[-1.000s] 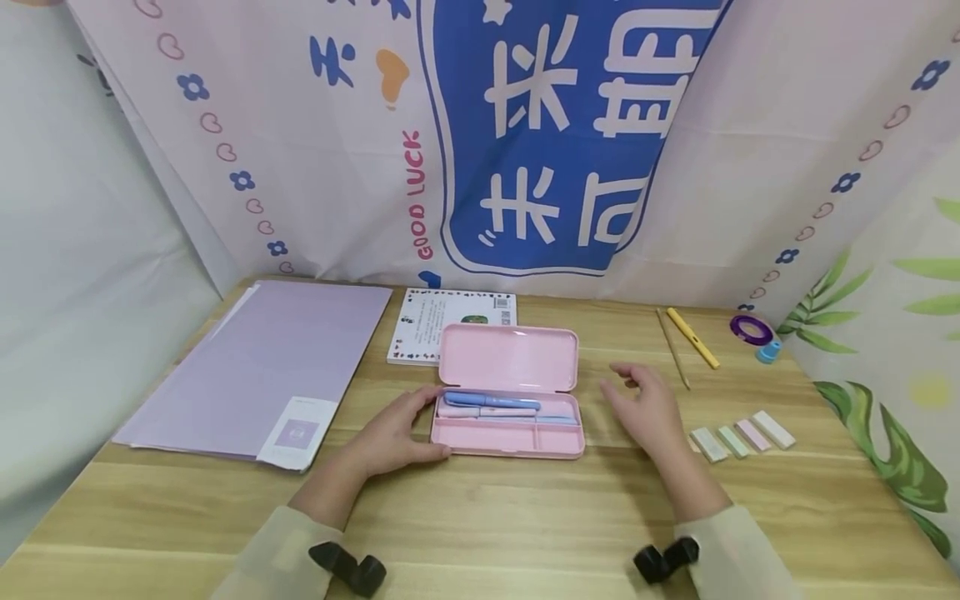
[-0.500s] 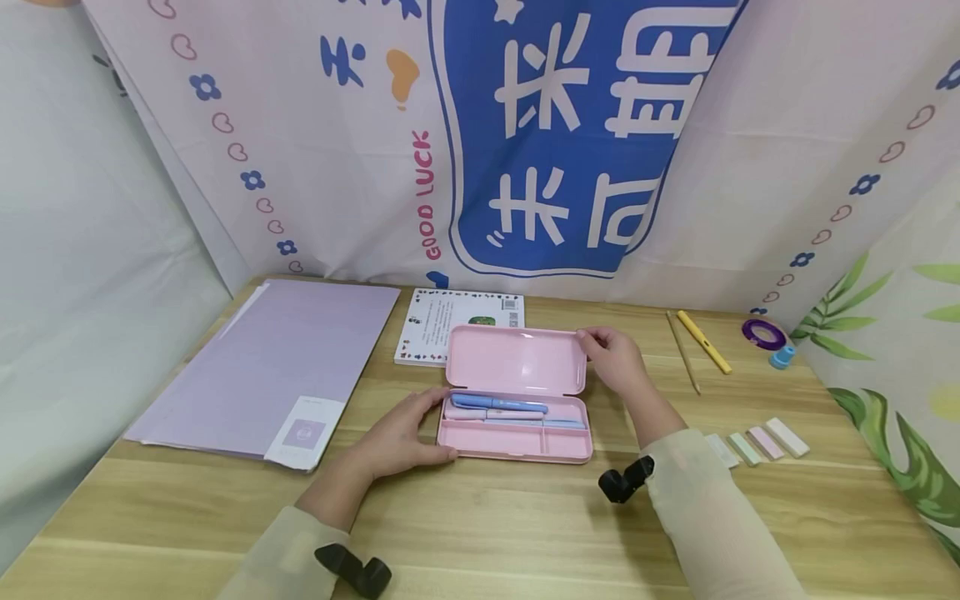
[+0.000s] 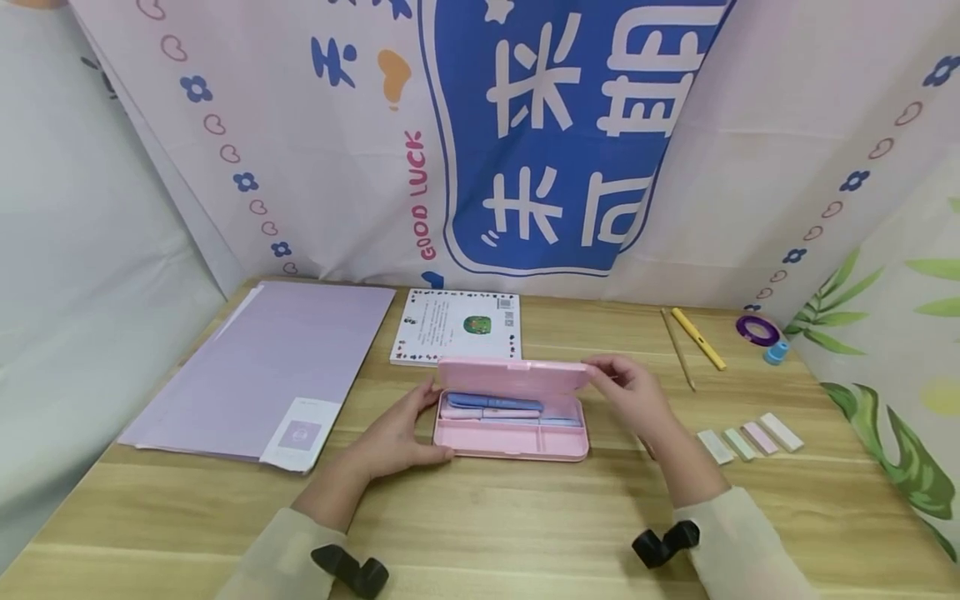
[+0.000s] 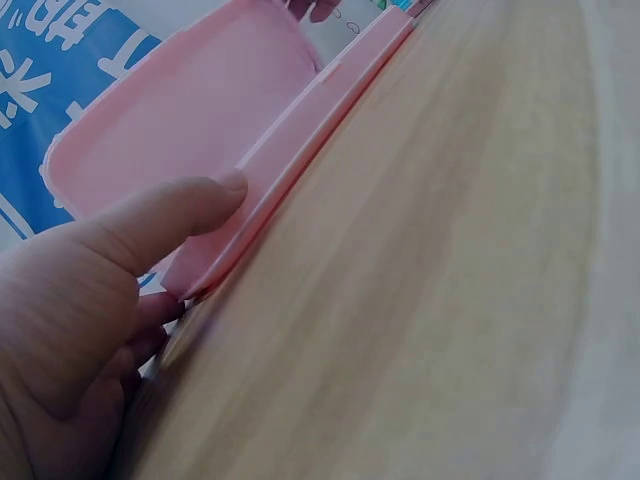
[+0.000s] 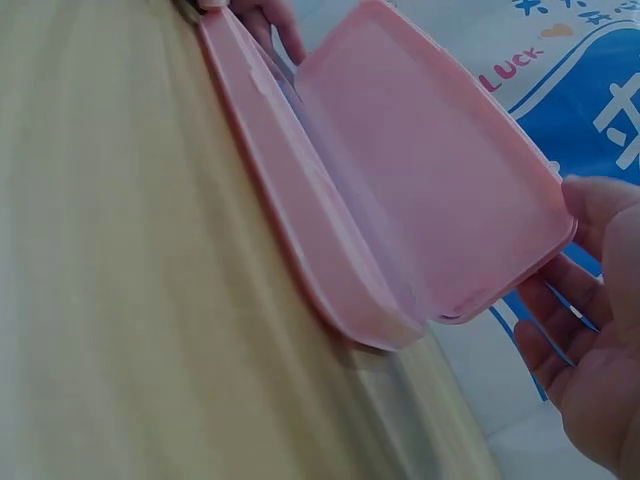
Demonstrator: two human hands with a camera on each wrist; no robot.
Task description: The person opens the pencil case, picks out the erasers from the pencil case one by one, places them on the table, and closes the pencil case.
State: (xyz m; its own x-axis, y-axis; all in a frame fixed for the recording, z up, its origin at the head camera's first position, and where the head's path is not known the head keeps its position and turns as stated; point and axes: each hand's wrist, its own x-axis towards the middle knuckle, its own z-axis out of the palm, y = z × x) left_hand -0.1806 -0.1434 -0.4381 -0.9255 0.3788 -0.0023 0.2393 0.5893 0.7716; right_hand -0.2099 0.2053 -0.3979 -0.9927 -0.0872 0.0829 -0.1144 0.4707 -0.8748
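Observation:
A pink pencil case (image 3: 487,438) lies on the wooden table, its hinged lid (image 3: 510,377) raised roughly upright. Inside the back compartment are a blue pen (image 3: 498,402), a pink pen (image 3: 491,413) and a light-blue one partly hidden. My left hand (image 3: 393,435) holds the case by its left end, thumb at the front corner and fingers behind. At the lid's right corner, my right hand (image 3: 636,402) pinches the edge between thumb and fingers, as the right wrist view shows the lid (image 5: 440,160) from inside. The front compartments hold nothing visible.
A white book (image 3: 457,327) lies behind the case, and a lilac folder (image 3: 285,358) to the left. On the right are a pencil (image 3: 678,350), a yellow pen (image 3: 699,338), purple tape (image 3: 757,331), a small blue object (image 3: 776,353) and several eraser-like blocks (image 3: 762,437).
My right hand reached from beside the case to the lid's right corner, took hold and swung the lid up and forward from lying back. My left hand stayed at the left end.

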